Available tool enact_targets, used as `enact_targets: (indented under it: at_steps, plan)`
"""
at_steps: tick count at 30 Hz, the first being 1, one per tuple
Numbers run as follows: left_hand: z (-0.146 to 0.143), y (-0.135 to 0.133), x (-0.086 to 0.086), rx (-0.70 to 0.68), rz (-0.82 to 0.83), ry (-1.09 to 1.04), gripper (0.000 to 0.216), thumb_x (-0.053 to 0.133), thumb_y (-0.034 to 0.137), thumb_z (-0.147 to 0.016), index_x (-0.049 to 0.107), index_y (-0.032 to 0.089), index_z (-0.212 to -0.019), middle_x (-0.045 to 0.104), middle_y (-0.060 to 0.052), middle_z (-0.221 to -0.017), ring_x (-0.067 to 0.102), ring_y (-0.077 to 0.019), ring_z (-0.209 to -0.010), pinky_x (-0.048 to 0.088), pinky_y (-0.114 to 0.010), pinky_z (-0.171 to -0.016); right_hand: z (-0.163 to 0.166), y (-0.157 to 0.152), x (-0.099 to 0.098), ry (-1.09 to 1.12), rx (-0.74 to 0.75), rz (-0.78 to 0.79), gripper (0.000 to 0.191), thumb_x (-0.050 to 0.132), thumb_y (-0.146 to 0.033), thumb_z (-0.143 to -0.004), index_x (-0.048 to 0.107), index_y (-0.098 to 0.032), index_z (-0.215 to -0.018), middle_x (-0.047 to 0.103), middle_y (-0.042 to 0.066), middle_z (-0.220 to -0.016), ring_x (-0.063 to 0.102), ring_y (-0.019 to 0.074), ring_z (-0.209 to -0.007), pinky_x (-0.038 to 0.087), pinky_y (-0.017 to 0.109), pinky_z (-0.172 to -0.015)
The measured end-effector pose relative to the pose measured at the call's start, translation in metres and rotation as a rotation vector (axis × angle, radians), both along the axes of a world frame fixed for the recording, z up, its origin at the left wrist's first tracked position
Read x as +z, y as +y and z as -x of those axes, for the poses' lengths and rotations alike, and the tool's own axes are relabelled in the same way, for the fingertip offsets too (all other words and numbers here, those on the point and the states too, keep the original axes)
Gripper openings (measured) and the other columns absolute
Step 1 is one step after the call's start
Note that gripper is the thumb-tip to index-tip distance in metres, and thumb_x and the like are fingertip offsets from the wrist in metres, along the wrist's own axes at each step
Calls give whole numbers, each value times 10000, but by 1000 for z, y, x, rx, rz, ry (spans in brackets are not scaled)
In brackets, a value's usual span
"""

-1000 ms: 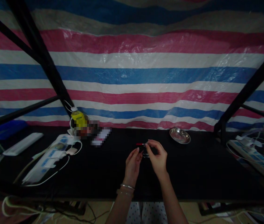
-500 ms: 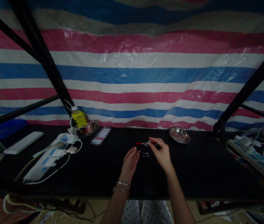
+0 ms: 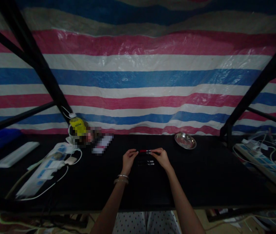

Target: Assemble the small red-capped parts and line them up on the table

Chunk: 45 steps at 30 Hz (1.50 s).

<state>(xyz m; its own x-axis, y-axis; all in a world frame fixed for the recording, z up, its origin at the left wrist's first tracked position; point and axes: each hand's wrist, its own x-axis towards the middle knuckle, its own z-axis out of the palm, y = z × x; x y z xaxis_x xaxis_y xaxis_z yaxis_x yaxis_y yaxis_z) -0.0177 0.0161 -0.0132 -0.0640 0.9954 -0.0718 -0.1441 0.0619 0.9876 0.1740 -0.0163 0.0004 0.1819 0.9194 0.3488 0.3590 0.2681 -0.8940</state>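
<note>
Both hands meet over the middle of a black table (image 3: 201,182). Between them lies a thin red and silver stick-like piece (image 3: 144,151), held level. My left hand (image 3: 129,159), with bangles at the wrist, pinches its red end. My right hand (image 3: 161,157) pinches the silver end. Just below it, two more small dark pieces with silver tips (image 3: 146,162) lie on the table.
A round steel dish (image 3: 185,140) sits at the back right. A yellow bottle (image 3: 77,125) and white power strips with cables (image 3: 45,165) are at the left. Another power strip (image 3: 262,159) lies at the right. Black frame bars cross both sides before a striped tarp.
Both hands have moved away from me toward the back of the table. My left hand has come up and closed on the red end of the piece that my right hand held.
</note>
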Motion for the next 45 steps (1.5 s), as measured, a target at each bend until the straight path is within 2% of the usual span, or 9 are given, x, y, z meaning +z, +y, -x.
enact_targets:
  at_steps: [5, 9, 15, 25, 27, 33, 36, 41, 45]
  plan:
    - [0, 5, -11, -48, -76, 147, 339, 720, 323, -606, 612, 142, -872, 674, -27, -685, 633, -162, -660, 463, -259, -638, -5, 4, -26, 4, -9, 30, 143, 710, -348, -634, 731, -243, -729, 706, 26, -721, 600, 199, -738, 441, 333, -735]
    - [0, 0, -17, -45, -148, 338, 250, 670, 310, -652, 625, 165, -852, 672, -15, -675, 638, -175, -685, 460, -281, -685, -9, 1, -36, -15, -12, 45, 130, 710, -354, -638, 733, -265, -729, 710, 24, -735, 588, 215, -777, 428, 349, -760]
    - [3, -6, -22, -33, -263, 575, 184, 614, 290, -715, 631, 196, -872, 687, -15, -714, 631, -194, -794, 429, -321, -797, -10, -1, -38, -64, 19, -5, 117, 716, -360, -645, 732, -274, -722, 713, 21, -753, 606, 213, -778, 419, 358, -783]
    - [4, -4, -29, -36, -322, 664, 208, 567, 319, -760, 629, 195, -914, 692, -28, -824, 604, -195, -774, 462, -350, -767, -10, -3, -40, -177, -9, -6, 142, 663, -276, -706, 729, -246, -828, 686, 46, -811, 564, 208, -846, 417, 346, -794]
    - [5, -4, -29, -20, -325, 615, 211, 566, 322, -759, 634, 191, -910, 686, -34, -829, 606, -195, -798, 464, -350, -782, -14, -5, -40, -148, -77, -46, 184, 644, -304, -720, 719, -232, -872, 680, 52, -843, 558, 207, -863, 416, 341, -794]
    - [5, 1, -18, 38, -309, 549, 201, 551, 312, -769, 649, 168, -869, 651, -39, -824, 585, -167, -752, 474, -317, -745, -40, -13, -54, -145, -491, -65, 317, 565, -397, -749, 695, -164, -921, 644, 86, -861, 536, 206, -804, 404, 348, -784]
    - [-7, 5, 3, -54, -380, 695, 131, 540, 217, -777, 649, 171, -832, 638, -43, -850, 569, -170, -799, 463, -313, -753, -46, -17, -63, -238, -504, 18, 370, 594, -430, -721, 694, -160, -953, 620, 91, -855, 522, 219, -816, 410, 336, -772]
    - [-56, -1, 38, -367, -582, 1004, 193, 495, 119, -811, 651, 194, -897, 639, -46, -970, 530, -183, -934, 403, -333, -843, -41, -18, -59, -460, -498, 181, 407, 571, -396, -773, 661, -136, -1072, 606, 115, -898, 525, 237, -849, 397, 317, -781]
    - [-95, -13, 42, -596, -724, 1185, 288, 418, 72, -841, 628, 200, -990, 652, -46, -1013, 523, -190, -975, 369, -347, -868, -37, -17, -48, -635, -482, 255, 414, 496, -350, -844, 582, -168, -1206, 588, 123, -922, 533, 238, -852, 380, 308, -766]
